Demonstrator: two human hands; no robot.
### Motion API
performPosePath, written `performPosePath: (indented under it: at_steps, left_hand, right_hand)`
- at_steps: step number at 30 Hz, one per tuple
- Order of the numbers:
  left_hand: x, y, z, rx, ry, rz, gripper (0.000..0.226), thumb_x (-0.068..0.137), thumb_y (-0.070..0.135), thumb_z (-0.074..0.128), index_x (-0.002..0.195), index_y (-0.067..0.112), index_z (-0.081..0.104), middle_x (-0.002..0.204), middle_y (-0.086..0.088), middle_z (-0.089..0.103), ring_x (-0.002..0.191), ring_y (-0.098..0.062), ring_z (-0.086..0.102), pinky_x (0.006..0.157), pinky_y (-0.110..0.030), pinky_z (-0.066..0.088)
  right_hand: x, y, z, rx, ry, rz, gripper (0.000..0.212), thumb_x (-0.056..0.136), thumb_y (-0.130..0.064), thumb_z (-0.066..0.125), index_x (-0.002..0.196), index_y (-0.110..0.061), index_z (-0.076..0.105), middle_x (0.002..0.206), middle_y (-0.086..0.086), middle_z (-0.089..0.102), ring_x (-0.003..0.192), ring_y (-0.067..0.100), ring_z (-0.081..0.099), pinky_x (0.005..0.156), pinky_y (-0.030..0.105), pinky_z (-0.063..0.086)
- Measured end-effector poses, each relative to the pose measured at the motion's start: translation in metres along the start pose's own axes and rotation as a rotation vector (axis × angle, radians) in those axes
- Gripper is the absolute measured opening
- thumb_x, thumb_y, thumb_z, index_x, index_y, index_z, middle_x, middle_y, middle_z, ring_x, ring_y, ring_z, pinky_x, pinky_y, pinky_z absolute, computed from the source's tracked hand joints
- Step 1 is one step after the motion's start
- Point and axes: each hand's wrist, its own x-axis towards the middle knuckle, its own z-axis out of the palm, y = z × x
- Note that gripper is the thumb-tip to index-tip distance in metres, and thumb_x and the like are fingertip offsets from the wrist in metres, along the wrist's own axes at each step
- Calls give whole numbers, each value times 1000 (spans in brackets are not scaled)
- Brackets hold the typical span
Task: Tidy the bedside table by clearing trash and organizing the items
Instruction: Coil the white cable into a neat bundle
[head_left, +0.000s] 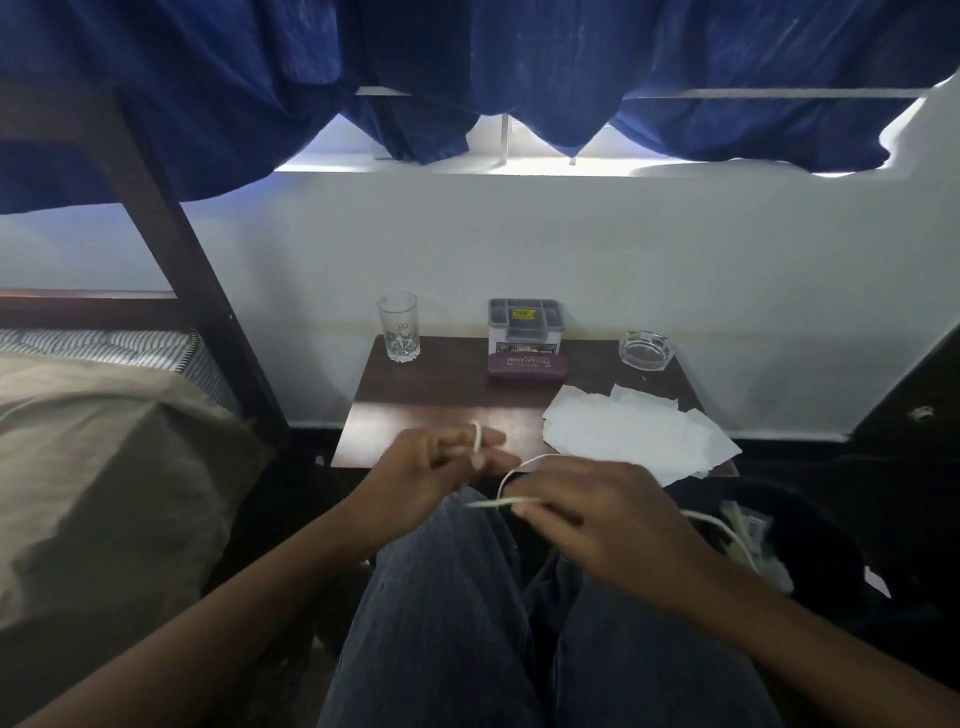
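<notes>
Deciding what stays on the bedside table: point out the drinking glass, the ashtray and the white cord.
drinking glass (397, 327), head view, middle of its clear wall.
ashtray (645, 361), head view, its front wall.
white cord (498, 502), head view, its straight lower strand.

On the worktop (441, 400) sit one drinking glass (397, 326), one grey organizer box (524, 325), one purple case (527, 364), one ashtray (645, 349) and several overlapping paper sheets (634, 431), plus one white cord (535, 457).
</notes>
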Motion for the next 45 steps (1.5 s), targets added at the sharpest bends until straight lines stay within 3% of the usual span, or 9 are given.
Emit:
performPosePath:
  at_steps: [3,6,11,16,28,35,38,42,45]
  left_hand:
    - [-4,-2,8,18,-300,-76,21,94,5,48,104,10,65,89,-3,74,87,-16,69,80,-26,50]
    - [-5,2,12,-213,-420,-213,28,87,12,46,104,8,68,66,0,62,65,-13,61,70,-25,50]
    - [-2,11,9,-329,-377,-251,36,80,25,33,84,10,65,52,5,36,49,-9,36,58,-24,41]
    - [-1,14,8,-647,-355,-299,23,85,22,40,68,17,55,50,9,32,44,-6,30,52,-21,36]
    - [1,23,-5,-1109,-12,-212,23,93,12,34,75,14,48,72,0,58,64,-12,58,65,-25,55]
    - [6,10,1,-849,60,-127,31,100,16,29,79,15,52,116,-12,68,112,-22,63,100,-36,47]
    - [8,-6,13,-462,37,-62,42,100,18,31,74,22,62,103,-5,73,103,-16,67,102,-36,43]
    - [-5,-4,21,151,-77,122,29,99,29,37,78,24,56,70,16,58,67,3,51,69,-16,42]
    - [-10,-4,21,230,-239,16,35,98,37,37,83,16,60,70,10,65,69,-6,61,71,-21,48]
  right_hand:
    - [3,10,-8,32,169,33,18,85,-36,55,84,-25,70,69,-17,38,62,-3,40,51,19,38]
    - [2,17,-9,89,212,97,18,87,-34,54,91,-26,69,69,-18,45,61,0,43,52,26,43]
    - [0,25,-3,204,209,183,31,89,-35,47,107,-23,70,74,-9,54,65,12,54,56,36,47]
    - [-2,32,6,325,200,301,41,87,-43,44,110,-20,70,87,-17,66,80,-1,62,73,20,50]
    - [-19,15,30,49,-50,428,22,98,-26,43,117,-22,51,98,-5,68,84,8,63,57,9,39]
    - [-16,-15,36,90,-200,135,24,87,-23,46,103,-21,64,85,-9,62,70,-3,44,54,4,34]
    - [-14,-17,29,-65,-79,-16,25,80,-19,47,92,-20,69,75,-9,59,68,3,46,54,13,29]
    - [-7,-6,11,-96,51,-7,13,84,-18,53,87,-20,66,78,-8,63,68,6,53,55,16,36]
    - [-5,0,10,-74,97,-8,9,80,-29,57,78,-20,55,65,-13,56,67,7,42,58,15,25]
